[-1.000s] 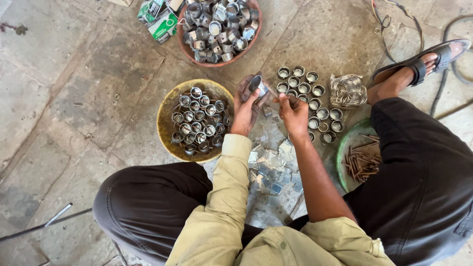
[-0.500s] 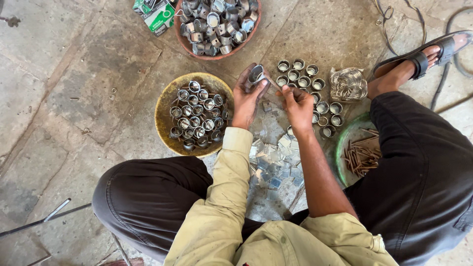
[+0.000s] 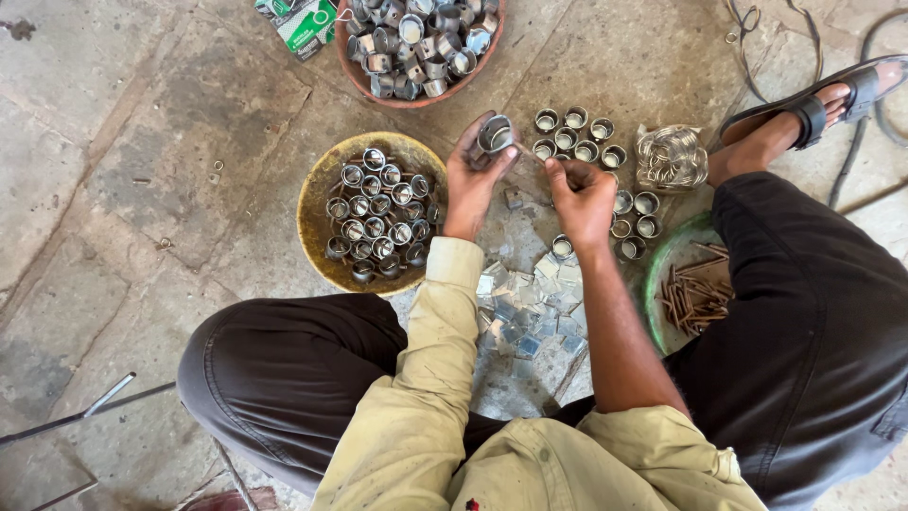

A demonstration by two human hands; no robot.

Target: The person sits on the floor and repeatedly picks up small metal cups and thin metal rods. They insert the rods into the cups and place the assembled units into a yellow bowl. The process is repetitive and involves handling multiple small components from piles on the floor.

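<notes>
My left hand [image 3: 470, 182] grips a small round metal cup [image 3: 494, 135], tilted so its open end faces my right hand. My right hand [image 3: 579, 196] pinches a thin stick-like tool [image 3: 531, 153] whose tip reaches toward the cup. Below my hands, small square glass or mirror pieces [image 3: 534, 301] lie scattered on the stone floor. Several finished-looking metal cups [image 3: 579, 132] stand in rows just beyond my right hand. A yellow shallow bowl [image 3: 317, 220] to the left of my left hand holds several more cups.
A reddish bowl [image 3: 380, 91] of loose metal rings sits at the top. A pile of wire rings [image 3: 670, 156] lies at the right, by my sandalled foot [image 3: 804, 115]. A green dish [image 3: 662, 274] holds nails. Green packets [image 3: 307, 23] lie at top left; metal rods [image 3: 90, 409] at bottom left.
My hands stay together over the same spot. The cup in my left hand has turned slightly, and my right hand has shifted a little closer to it with the tool.
</notes>
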